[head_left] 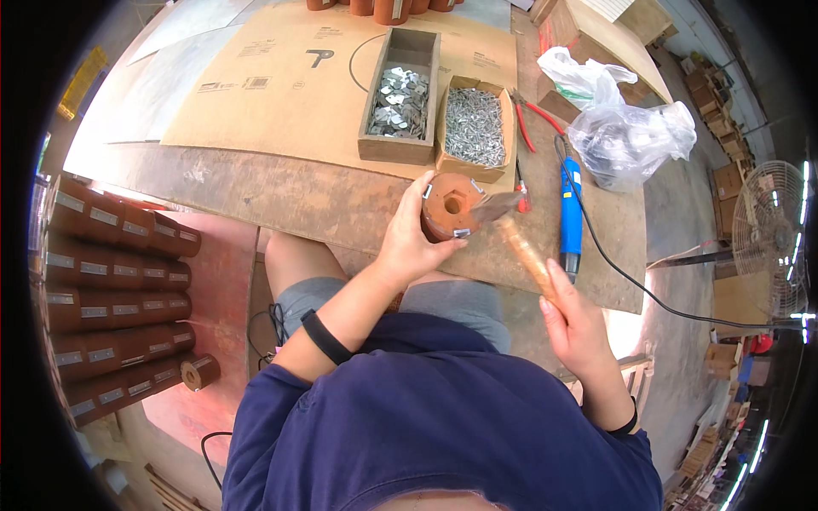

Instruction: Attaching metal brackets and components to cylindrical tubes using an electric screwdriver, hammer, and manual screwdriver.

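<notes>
My left hand (407, 233) is wrapped round a reddish-brown cylinder (437, 209) with a hole in its centre, near the front edge of the wooden table. Small metal plates (462, 232) sit on the cylinder's rim. In my right hand (573, 322) is a hammer with a wooden handle (530, 260). The hammer's head (498, 205), blurred by motion, is at the cylinder's right side; whether it touches cannot be told. Just beyond stand a wooden box of flat metal plates (400, 145) and a cardboard box full of small metal fasteners (475, 166).
Right of the boxes lie red-handled pliers (526, 128), a blue corded tool (571, 213) and a clear plastic bag (630, 140). A cardboard sheet (273, 102) covers the table's far part. Stacked brown cylinders (119, 272) stand at left. A fan (771, 230) is at right.
</notes>
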The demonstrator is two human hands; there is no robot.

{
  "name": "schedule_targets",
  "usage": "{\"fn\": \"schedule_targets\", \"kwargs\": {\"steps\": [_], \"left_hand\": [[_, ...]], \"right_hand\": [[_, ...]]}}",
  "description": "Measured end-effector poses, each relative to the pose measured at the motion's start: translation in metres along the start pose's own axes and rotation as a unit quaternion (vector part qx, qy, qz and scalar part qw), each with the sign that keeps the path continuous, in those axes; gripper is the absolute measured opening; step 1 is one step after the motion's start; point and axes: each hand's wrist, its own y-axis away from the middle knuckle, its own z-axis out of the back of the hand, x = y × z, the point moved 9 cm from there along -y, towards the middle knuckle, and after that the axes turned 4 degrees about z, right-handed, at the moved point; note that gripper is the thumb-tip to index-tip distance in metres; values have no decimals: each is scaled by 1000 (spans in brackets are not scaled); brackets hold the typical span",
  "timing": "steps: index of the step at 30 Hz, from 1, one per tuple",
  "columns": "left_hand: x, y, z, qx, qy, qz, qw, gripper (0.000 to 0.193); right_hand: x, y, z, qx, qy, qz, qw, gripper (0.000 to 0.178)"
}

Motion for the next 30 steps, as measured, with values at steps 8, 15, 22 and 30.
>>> {"fn": "schedule_targets", "kwargs": {"steps": [8,15,22,30], "left_hand": [[8,-26,29,261,73,148,951,67],[-26,20,26,16,-63,-31,997,75],[-24,2,6,-126,-126,-48,983,91],[-22,-14,18,215,31,57,975,98]], "right_hand": [[4,-5,28,-103,-50,28,993,43],[-17,-6,9,-90,-83,-5,993,42],[-7,-14,6,-70,-72,13,995,42],[-13,-11,4,-57,-49,36,997,43]]}}
